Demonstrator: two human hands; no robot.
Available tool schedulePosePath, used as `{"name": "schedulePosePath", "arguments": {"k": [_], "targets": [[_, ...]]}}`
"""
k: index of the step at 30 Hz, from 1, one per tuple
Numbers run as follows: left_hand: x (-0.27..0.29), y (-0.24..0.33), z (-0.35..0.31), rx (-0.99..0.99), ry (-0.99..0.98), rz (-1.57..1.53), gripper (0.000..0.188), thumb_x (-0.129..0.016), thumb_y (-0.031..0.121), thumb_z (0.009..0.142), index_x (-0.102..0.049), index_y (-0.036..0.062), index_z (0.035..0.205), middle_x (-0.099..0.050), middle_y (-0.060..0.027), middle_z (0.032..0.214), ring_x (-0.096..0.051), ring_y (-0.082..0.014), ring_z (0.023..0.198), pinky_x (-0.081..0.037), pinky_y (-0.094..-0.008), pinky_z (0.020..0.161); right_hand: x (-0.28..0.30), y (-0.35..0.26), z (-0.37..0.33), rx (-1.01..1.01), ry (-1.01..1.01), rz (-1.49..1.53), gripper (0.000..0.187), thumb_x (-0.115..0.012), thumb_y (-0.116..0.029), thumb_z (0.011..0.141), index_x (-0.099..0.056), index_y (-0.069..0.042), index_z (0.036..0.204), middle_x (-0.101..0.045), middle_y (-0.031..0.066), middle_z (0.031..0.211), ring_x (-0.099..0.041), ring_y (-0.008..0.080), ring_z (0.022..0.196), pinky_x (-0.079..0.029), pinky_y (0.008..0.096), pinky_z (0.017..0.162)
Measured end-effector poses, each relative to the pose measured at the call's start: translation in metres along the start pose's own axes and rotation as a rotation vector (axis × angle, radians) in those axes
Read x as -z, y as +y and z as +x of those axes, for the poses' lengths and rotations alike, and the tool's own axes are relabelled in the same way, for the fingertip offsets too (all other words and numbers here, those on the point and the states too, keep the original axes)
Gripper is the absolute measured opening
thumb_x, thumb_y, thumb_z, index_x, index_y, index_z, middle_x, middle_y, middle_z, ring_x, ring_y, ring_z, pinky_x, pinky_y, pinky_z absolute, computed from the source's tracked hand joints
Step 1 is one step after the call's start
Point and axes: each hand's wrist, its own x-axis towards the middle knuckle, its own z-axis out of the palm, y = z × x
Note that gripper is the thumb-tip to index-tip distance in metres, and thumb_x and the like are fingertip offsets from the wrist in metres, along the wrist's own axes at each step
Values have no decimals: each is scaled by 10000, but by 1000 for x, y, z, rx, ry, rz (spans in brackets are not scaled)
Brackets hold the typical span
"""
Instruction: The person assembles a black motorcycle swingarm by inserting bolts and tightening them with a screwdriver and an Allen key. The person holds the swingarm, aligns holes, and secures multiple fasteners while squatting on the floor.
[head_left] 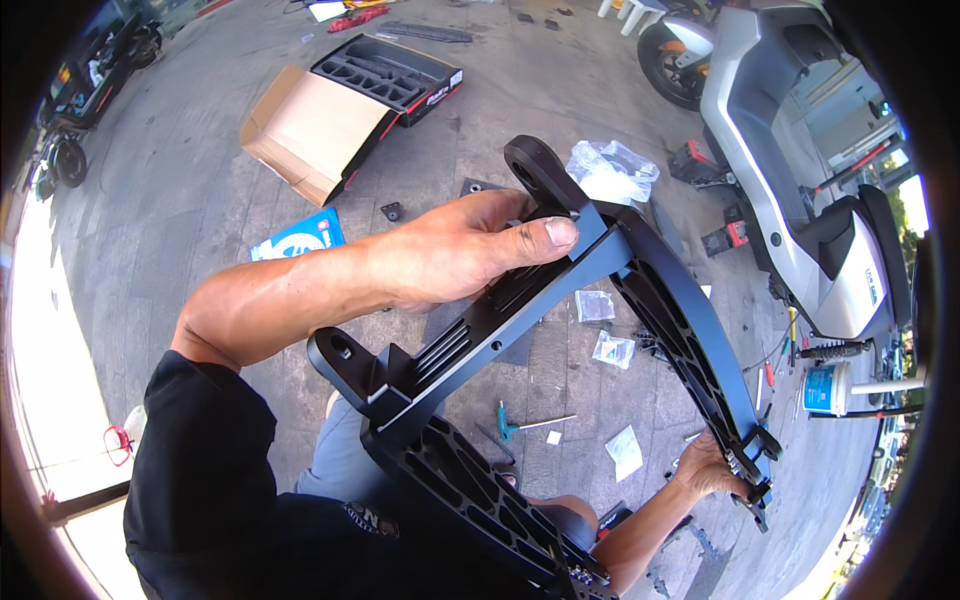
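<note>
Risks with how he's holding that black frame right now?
1. The black frame hangs in the air, gripped by the left hand at the crossbar and the right hand at one arm's tip; a slip might drop it on the floor.
2. Small plastic bags and a T-handle wrench lie beneath and could be hit.

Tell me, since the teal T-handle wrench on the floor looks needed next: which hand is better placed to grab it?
Probably the right hand: it only grips the black rack's lower end, nearer the wrench. The left hand clamps the crossbar up high.
</note>
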Motion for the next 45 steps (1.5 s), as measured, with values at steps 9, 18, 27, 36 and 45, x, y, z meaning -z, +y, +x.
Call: {"name": "schedulePosePath", "arguments": {"k": [9, 18, 27, 36, 45], "targets": [[-15, -29, -19, 208, 129, -22, 743, -561, 576, 899, -487, -97, 1204, -569, -145, 887, -601, -186, 707, -501, -293, 524, 21, 32, -18, -66, 106, -50, 850, -729, -681, 640, -587, -79, 1222, -688, 106, 1074, -643, 292, 1030, -506, 465, 956], [-4, -81, -16, 146, 162, -405, 578, -536, 484, 955, -537, -70, 1120, -616, -77, 844, -608, -106, 678, -499, -256, 519, -8, 40, -20, 23, 263, -194, 798, -699, -723, 657, -611, -122, 1175, -698, 70, 1032, -659, 264, 987, -473, 493, 977], [14, -115, -18, 76, 81, -499, 546, -506, 431, 979, -479, -51, 1233, -653, -111, 860, -686, -162, 727, -562, -248, 588, -3, 47, -42, -151, 20, -187, 491, -749, -411, 795, -622, -207, 1224, -623, 21, 1267, -629, 197, 1088, -545, 336, 883], [24, -123, -20, 6, 109, -436, 437, -557, 380, 961, -524, 4, 1182, -661, -92, 885, -692, -166, 742, -559, -250, 560, -4, 47, -38, -113, 132, -128, 481, -739, -410, 804, -630, -161, 1202, -658, 67, 1198, -671, 210, 1006, -597, 352, 804], [18, -140, -4, -165, 114, -652, 406, -632, 314, 923, -558, 76, 1244, -665, -75, 1081, -655, -181, 1011, -560, -369, 808, -26, 43, -38, -87, 164, -158, 342, -769, -357, 784, -669, -184, 1061, -690, 55, 1079, -672, 222, 988, -566, 367, 855]]}}
